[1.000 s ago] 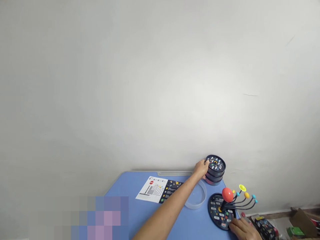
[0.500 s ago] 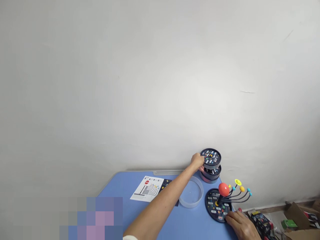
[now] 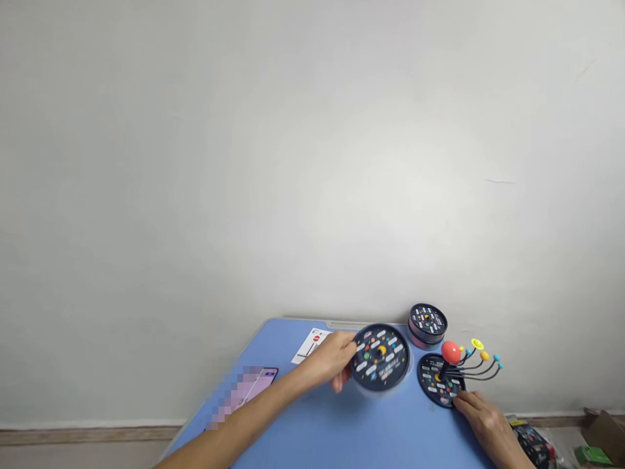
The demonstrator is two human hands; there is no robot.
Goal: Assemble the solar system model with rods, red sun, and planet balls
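Note:
My left hand grips a round tub with a black lid printed with planets and white labels. It is tilted towards me above the table, hiding most of the clear plastic dish beneath or behind it. My right hand has its fingers closed on the near edge of the round black base of a solar system model. The model carries a red ball on a post and curved black arms tipped with yellow, orange and blue pieces. A stack of similar round tubs stands behind it.
A white instruction sheet lies on the blue table, partly behind my left hand. A flat lilac-screened device, partly pixelated, is at the left. A wall borders the back; boxes lie on the floor at right.
My left hand has carried the round tub off the top of the stack, leftwards and nearer to me. My right hand stays at the model's base. The view has shifted.

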